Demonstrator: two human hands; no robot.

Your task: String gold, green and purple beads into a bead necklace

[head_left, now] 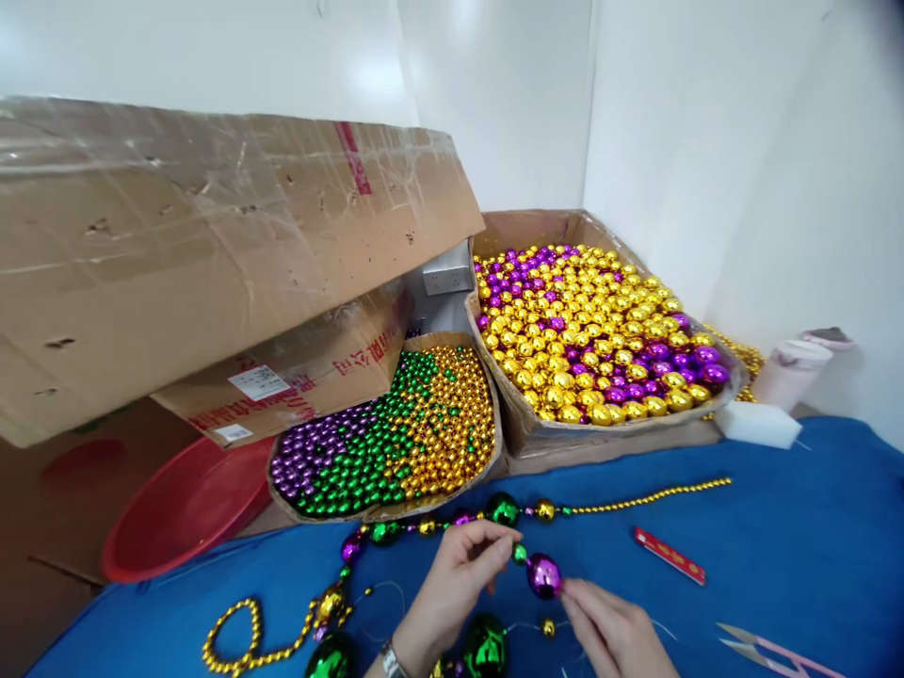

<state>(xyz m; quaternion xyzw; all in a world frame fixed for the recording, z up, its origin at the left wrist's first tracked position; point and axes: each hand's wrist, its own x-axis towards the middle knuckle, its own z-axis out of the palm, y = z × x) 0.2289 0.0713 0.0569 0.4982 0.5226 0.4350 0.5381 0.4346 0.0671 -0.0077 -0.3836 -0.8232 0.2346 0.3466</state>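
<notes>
My left hand [459,579], with a watch or bracelet at its wrist, is closed in a pinch on a bead string beside a small green bead [521,554]. Right of that bead is a large shiny purple bead [543,575], with the closed fingertips of my right hand [616,623] at its right side. Below, a thin clear thread carries a small gold bead [548,626] near a large green bead [485,646]. Around my hands curves a garland of purple, green and gold beads [385,532], ending in gold bead strands [650,496].
A carton of gold and purple beads [586,330] stands at the back right, beside a box of small purple, green and gold beads [395,433]. Cardboard flaps [233,235] overhang the left, above a red basin [176,508]. Scissors [769,650] and a red packet [669,556] lie right.
</notes>
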